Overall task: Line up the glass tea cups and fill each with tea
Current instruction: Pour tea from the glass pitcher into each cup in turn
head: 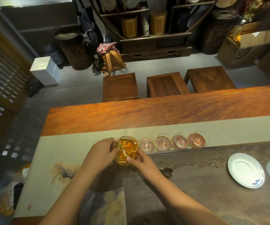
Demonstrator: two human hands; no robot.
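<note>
Four cups (171, 142) in row on runner (66, 148), along far edge of tray (204, 168), looking empty; possible fifth behind pitcher, hidden. Pitcher (127, 150) of amber tea at row's left end, spout toward nearest cup, probably ready to pour. Left hand (101, 154) fingers curled on handle side; right hand (140, 161) fingers clamped on body, steadying. Saucer (245, 170) near tray's right edge.

Floor (82, 88): grey tiles, dimly lit. Three square wooden stools (120, 86) stand in a row along the far edge of the long wooden counter (147, 114). A dark wooden display shelf (155, 43) with a curved frame occupies the back wall. A slatted wooden screen (2, 75) stands at left. A white box (45, 70) sits on the floor.
</note>
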